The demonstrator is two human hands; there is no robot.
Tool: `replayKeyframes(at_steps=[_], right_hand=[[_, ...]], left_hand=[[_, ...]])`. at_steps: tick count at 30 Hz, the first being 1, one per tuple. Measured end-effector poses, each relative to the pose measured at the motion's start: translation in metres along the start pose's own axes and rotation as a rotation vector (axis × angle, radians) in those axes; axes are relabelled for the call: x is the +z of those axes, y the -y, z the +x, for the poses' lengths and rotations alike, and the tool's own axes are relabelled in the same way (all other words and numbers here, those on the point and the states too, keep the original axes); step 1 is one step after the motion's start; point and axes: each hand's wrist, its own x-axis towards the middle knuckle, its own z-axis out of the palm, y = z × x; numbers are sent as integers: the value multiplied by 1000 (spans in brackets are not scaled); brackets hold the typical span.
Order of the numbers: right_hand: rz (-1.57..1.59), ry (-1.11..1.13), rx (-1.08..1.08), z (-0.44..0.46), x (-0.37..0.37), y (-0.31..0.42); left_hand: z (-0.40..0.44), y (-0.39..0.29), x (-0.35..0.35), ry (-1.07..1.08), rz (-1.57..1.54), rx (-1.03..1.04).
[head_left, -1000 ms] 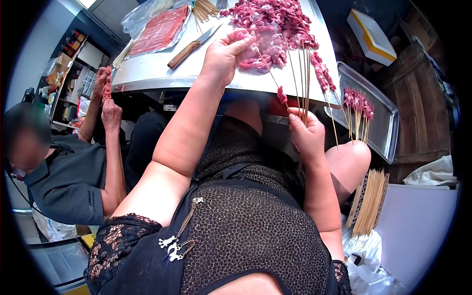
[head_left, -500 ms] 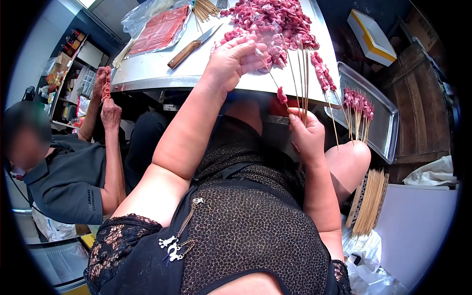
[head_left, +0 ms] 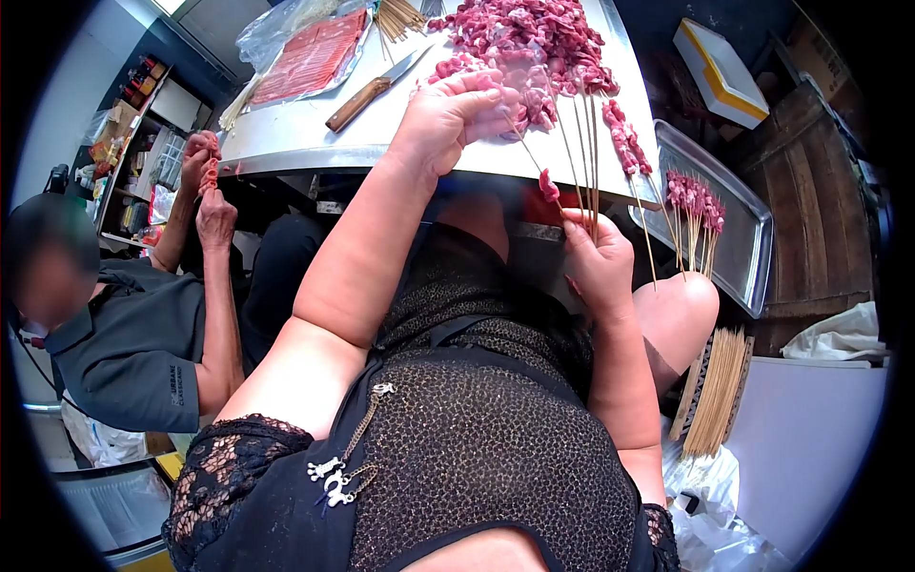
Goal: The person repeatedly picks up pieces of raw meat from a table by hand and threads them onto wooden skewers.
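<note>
My right hand [head_left: 608, 255] is closed around several thin wooden skewers [head_left: 593, 157] in front of the table edge. One of them leans left, with a piece of meat [head_left: 548, 185] low on it. At the upper tip of that skewer, my left hand [head_left: 446, 116] pinches a small pink piece of meat [head_left: 488, 80]. Behind my fingers lies a big heap of cut raw meat [head_left: 534, 43] on the white table [head_left: 315, 141]. Loaded skewers [head_left: 624, 138] rest at the table's right edge.
A knife [head_left: 357, 105] lies left of the heap, near flat red meat on plastic [head_left: 310, 57]. A metal tray [head_left: 753, 257] with meat skewers [head_left: 701, 202] is at right, above bundled bare skewers [head_left: 720, 391]. At left a co-worker [head_left: 133, 334] holds a meat skewer.
My left hand went from the meat heap to the tip of the leaning skewer and its fingers have closed in. My right hand has barely shifted. The co-worker's hands moved slightly.
</note>
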Motion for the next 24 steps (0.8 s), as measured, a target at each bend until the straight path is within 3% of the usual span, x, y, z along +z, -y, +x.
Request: replayKeyframes(at_steps=[13, 14, 16, 21, 23, 24], right_hand=[[150, 35, 66, -2, 9, -10], [148, 37, 63, -1, 9, -9], [131, -32, -6, 2, 9, -6], [-85, -149, -211, 2, 6, -13], [-521, -129, -492, -1, 6, 1], [-519, -129, -496, -1, 7, 3]], left_hand=[[-10, 9, 5, 103, 76, -101], [-8, 15, -6, 228, 72, -157], [-14, 18, -3, 252, 77, -271], [-10, 12, -14, 99, -115, -200], [-12, 5, -9, 80, -3, -161], [-13, 3, -7, 64, 109, -124]])
